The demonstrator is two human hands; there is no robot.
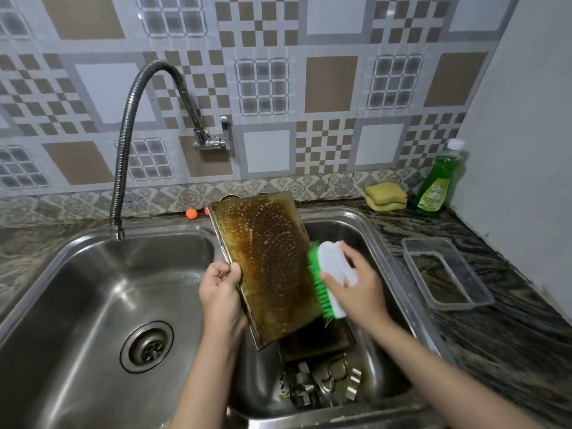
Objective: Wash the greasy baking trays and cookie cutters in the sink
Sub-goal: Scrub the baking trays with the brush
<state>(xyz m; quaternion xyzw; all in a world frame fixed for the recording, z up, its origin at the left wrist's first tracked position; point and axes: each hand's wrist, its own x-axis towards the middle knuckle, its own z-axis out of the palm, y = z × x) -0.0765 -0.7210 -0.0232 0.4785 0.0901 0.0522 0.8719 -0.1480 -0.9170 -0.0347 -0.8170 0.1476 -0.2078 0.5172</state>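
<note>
A stainless-steel double sink [77,274] with 2 basins spreads beneath both hands; its left basin lies left of the left hand, with a round metal drain [146,346] low in it. A flexible corrugated chrome tap hose [123,144] arches up beyond the left hand, its spout hanging over the left basin's far edge. The dark veined stone counter [495,329] runs to the right of the right hand.

The greasy brown rectangular baking tray [269,267] stands tilted between the hands, over the divider and the right basin, its surface speckled with pale droplets. The left hand [221,292] grips its left edge, thumb curled over the rim and fingers behind. A 2nd dark baking tray [315,343] lies under it in the right basin, below the right wrist. The right hand [356,283] is clenched round a white-backed scrubbing brush with green bristles [328,280], the bristles pressed against the tilted tray's right edge.

Right of the right hand sits a clear rectangular plastic container [445,274] on the counter. Farther beyond it, in the corner, stands a bottle of green dish liquid with a white cap [439,181], with 2 stacked yellow sponges [385,196] just beside it. Nearer than both hands, at the bottom of the right basin, lies a heap of metal cookie cutters [318,385]. A small orange ball [191,213] rests past the left hand, beside the tray's far corner.
</note>
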